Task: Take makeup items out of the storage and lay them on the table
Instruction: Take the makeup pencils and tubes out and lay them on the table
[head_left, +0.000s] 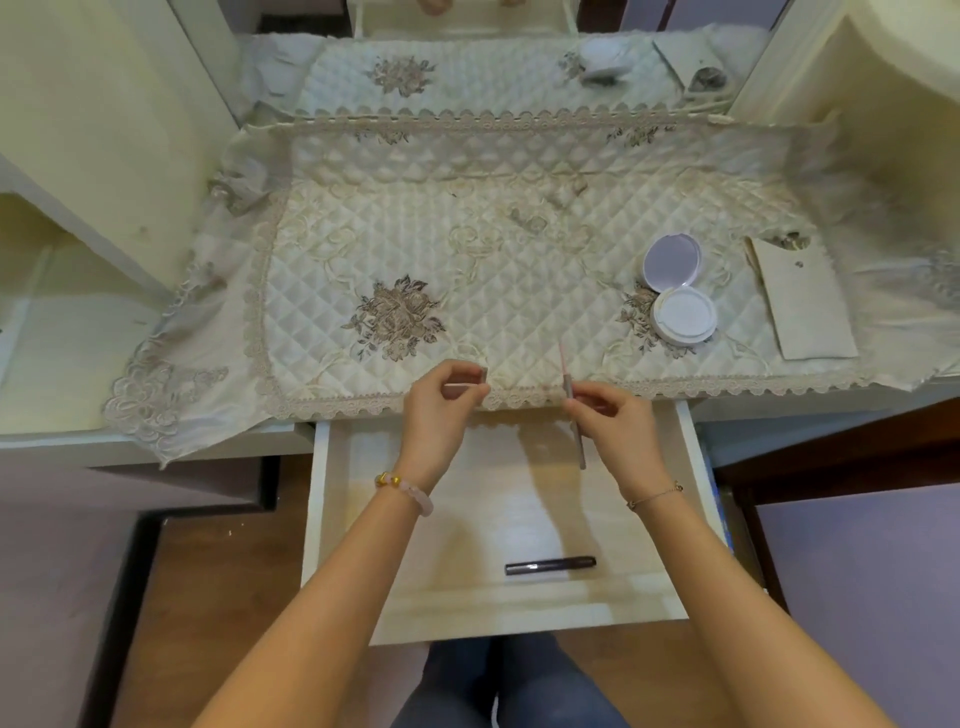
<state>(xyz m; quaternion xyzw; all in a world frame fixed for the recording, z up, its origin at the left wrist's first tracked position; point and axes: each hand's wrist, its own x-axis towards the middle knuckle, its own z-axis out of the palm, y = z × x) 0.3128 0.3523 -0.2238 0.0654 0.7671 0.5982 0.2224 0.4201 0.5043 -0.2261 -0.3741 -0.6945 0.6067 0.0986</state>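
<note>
Knees in dark jeans (511, 686) sat at the bottom edge, under an open drawer (698, 467) pulled out from the dressing table (62, 441). Drawer was nearly bare: one dark pen-shaped makeup stick (550, 566) lay flat near its front wall, crosswise. Both forearms reached over the drawer to the table's front edge. Left hand (441, 402), beaded bracelet (405, 491) on the wrist, had fingers curled and pinched on a short pinkish cap-like piece (467, 385), held level just above the lace trim. Right hand (610, 415), thin chain bracelet (655, 496) on the wrist, was closed in a pinch on a slim pencil-like wand (571, 405) with a pink tip, held near upright, lower end hanging over the drawer. The two pieces were apart, a clear gap between them. On the quilted floral table cover (415, 249), right side, an open round white compact (678, 288) lay with its lid flipped back. Just right of that lay a beige paper envelope (802, 306). Mirror (457, 73) at the back reflected the cover and compact.
</note>
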